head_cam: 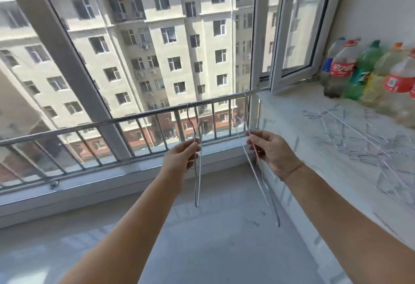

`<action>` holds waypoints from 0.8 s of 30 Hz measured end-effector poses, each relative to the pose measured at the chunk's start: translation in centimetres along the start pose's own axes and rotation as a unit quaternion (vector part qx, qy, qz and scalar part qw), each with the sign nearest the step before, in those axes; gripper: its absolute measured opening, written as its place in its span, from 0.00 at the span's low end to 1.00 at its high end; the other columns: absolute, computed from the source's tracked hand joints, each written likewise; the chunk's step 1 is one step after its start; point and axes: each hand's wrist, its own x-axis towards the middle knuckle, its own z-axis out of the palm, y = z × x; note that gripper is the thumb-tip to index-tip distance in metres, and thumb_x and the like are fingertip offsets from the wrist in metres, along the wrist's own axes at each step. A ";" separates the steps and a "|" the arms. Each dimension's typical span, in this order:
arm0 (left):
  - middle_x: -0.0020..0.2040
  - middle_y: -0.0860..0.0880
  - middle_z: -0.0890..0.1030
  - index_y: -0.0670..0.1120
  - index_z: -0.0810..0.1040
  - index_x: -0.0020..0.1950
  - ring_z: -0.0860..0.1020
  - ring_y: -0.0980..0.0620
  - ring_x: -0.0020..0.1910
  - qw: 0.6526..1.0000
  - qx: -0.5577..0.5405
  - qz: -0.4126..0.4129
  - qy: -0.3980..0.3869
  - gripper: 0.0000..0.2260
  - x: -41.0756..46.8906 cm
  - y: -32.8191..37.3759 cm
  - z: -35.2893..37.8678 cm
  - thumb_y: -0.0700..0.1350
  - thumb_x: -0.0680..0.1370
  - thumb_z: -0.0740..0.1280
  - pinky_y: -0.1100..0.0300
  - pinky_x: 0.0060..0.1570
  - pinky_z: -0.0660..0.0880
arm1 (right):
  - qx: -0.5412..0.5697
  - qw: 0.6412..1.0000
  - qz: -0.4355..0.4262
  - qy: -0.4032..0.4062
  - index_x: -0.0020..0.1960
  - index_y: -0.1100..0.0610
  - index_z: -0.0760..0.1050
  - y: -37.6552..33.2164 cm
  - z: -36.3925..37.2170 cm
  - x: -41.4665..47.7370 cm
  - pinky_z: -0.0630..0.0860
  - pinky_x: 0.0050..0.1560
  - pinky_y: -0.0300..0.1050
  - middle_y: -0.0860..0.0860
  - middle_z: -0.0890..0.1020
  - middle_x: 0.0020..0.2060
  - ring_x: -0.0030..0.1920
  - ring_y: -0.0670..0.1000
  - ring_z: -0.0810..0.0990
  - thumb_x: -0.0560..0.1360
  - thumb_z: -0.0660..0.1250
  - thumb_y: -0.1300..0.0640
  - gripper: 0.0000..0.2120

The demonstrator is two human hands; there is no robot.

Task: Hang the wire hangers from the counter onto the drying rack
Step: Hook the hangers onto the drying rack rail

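1. White stone-look desk (292,131) with grey veins runs along the right wall. It is sunlit and its far end reaches the window.
2. A pile of wire hangers (350,135) lies tangled on the desk, just in front of a row of plastic bottles (368,72). The bottle labels are red, green and yellow, and the row stands against the white wall (381,3).
3. The drying rack (134,116) is a grey metal rail with vertical bars. It crosses the lower part of the window from the left edge to the desk end.
4. 2 hangers are at the rack, well apart, with both hooks up at the top rail and apparently over it. Motion blur makes the contact hard to confirm.
5. The left hand (182,155) pinches the left hanger (197,182) between thumb and fingertips below its neck. The wire body hangs straight down, seen edge-on.
6. The right hand (271,151) pinches the right hanger (258,180) the same way, near the desk's front corner. Its 2 wire legs trail down and to the right. A thin bracelet (294,169) is on that wrist.
7. Room: grey floor (213,238), pale low sill under the rack, and a thick grey window post (56,43) leaning across the left of the view.
8. A white window sash (292,36) stands open inward above the desk's far end.
9. Outside is a beige multi-storey building (157,48) with AC units and a red roof.
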 end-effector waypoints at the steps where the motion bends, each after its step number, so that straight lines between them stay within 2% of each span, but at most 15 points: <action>1: 0.35 0.52 0.82 0.48 0.81 0.46 0.75 0.55 0.35 1.000 -0.002 0.003 0.018 0.06 -0.8 0.5 -2.7 0.39 0.77 0.66 0.64 0.37 0.67 | 0.002 1.000 0.004 -0.017 0.51 0.60 0.78 0.3 2.7 -0.6 0.72 0.36 0.35 0.52 0.79 0.36 0.35 0.47 0.76 0.75 0.64 0.63 0.07; 4: 0.38 0.51 0.81 0.46 0.81 0.51 0.74 0.55 0.36 0.998 0.000 0.007 0.059 0.05 -3.5 1.8 -11.2 0.40 0.77 0.66 0.64 0.37 0.67 | 0.008 0.997 0.017 -0.070 0.55 0.61 0.77 1.2 10.9 -2.8 0.71 0.34 0.36 0.50 0.78 0.34 0.35 0.47 0.75 0.74 0.66 0.64 0.10; 8: 0.38 0.51 0.79 0.46 0.81 0.48 0.72 0.56 0.35 0.992 -0.009 0.015 0.123 0.05 -7.8 3.6 -22.0 0.39 0.77 0.66 0.65 0.36 0.66 | 0.026 0.989 0.030 -0.145 0.49 0.57 0.78 1.7 21.5 -6.8 0.70 0.37 0.37 0.51 0.77 0.35 0.34 0.46 0.73 0.74 0.66 0.64 0.06; 13: 0.36 0.53 0.79 0.46 0.81 0.50 0.70 0.57 0.33 0.982 0.001 0.042 0.182 0.05 -13.4 5.5 -34.3 0.41 0.77 0.66 0.65 0.34 0.65 | 0.040 0.973 0.038 -0.225 0.49 0.57 0.78 2.7 34.1 -11.6 0.69 0.37 0.37 0.50 0.76 0.34 0.34 0.45 0.72 0.74 0.65 0.65 0.07; 19: 0.33 0.54 0.80 0.47 0.81 0.48 0.69 0.58 0.31 0.960 -0.012 0.082 0.267 0.04 -18.6 8.2 -46.5 0.40 0.77 0.66 0.66 0.31 0.64 | 0.057 0.946 0.051 -0.314 0.49 0.59 0.78 3.9 47.7 -15.4 0.72 0.32 0.33 0.48 0.79 0.30 0.32 0.45 0.73 0.73 0.65 0.66 0.07; 24: 0.31 0.54 0.79 0.47 0.81 0.45 0.68 0.58 0.30 0.934 -0.035 0.117 0.337 0.05 -20.9 10.7 -55.1 0.39 0.76 0.66 0.67 0.28 0.64 | 0.052 0.919 0.052 -0.387 0.48 0.58 0.79 4.5 58.4 -16.5 0.72 0.31 0.32 0.49 0.78 0.31 0.33 0.46 0.72 0.73 0.65 0.66 0.07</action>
